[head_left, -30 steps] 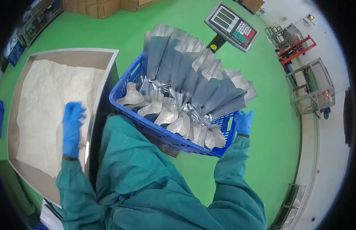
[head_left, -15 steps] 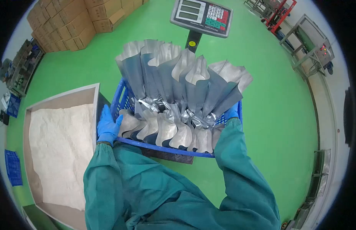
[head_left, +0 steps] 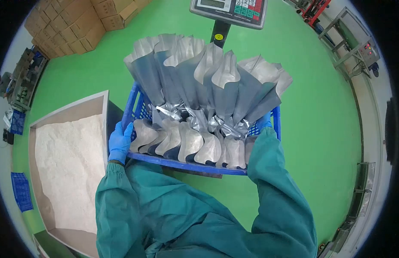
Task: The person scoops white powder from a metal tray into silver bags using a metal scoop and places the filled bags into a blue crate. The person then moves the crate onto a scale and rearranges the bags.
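A blue plastic basket (head_left: 186,166) holds several silvery foil bags (head_left: 225,77), open at the top and packed in two rows. The back row stands tall and fans outward; the front row is lower, with its mouths towards me. At the basket's left end, my left hand (head_left: 119,142), in a blue glove, is closed on the side wall. My right hand (head_left: 264,122), also gloved in blue, grips the right end; the sleeve and bags hide part of its fingers.
Left of the basket stands a large bin (head_left: 106,124) of pale powder (head_left: 68,167). A scale display (head_left: 229,10) on a post rises behind the basket. Cardboard boxes (head_left: 70,26) are stacked at the back left. Metal equipment (head_left: 358,53) stands at the right.
The basket and its bags look nearer and larger, with both hands still on it. Its right end has shifted slightly right. The scale display sits higher in view.
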`<action>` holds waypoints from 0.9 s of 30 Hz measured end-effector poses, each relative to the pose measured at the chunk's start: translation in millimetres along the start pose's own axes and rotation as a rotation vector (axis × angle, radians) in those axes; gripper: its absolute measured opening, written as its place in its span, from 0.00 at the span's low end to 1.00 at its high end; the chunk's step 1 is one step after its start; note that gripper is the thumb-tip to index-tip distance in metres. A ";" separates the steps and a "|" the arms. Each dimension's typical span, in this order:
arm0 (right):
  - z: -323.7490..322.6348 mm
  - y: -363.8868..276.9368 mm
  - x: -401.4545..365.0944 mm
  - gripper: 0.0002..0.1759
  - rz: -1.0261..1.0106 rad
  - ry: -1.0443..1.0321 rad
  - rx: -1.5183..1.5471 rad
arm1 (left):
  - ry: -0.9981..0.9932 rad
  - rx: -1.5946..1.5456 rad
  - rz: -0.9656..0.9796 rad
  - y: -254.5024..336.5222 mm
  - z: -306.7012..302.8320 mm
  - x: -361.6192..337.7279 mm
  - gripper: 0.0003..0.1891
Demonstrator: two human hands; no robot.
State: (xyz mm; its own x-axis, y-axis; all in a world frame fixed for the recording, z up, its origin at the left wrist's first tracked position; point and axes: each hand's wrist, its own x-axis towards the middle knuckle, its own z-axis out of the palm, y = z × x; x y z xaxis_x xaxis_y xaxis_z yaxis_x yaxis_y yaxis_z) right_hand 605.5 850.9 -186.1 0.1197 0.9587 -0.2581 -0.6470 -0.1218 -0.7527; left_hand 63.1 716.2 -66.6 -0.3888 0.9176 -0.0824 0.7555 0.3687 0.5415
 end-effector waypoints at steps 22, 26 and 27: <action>-26.4 43.6 35.0 0.35 -0.140 0.257 -0.469 | -0.043 -0.197 0.069 13.6 4.4 -2.4 0.23; -75.7 64.7 89.0 0.37 -0.336 0.330 -1.148 | 0.020 -0.025 0.091 4.1 7.7 -1.2 0.24; -34.9 45.4 66.1 0.39 -0.480 0.438 -1.036 | 0.028 -0.001 0.096 -0.7 9.1 -0.4 0.24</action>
State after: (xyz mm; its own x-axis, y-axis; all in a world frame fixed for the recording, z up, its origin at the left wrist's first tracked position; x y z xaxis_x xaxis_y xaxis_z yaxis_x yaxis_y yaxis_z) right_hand 610.3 899.8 -258.5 0.5542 0.8193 0.1469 0.4143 -0.1184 -0.9024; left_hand 67.5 716.9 -74.6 -0.3294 0.9442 -0.0064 0.7894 0.2791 0.5468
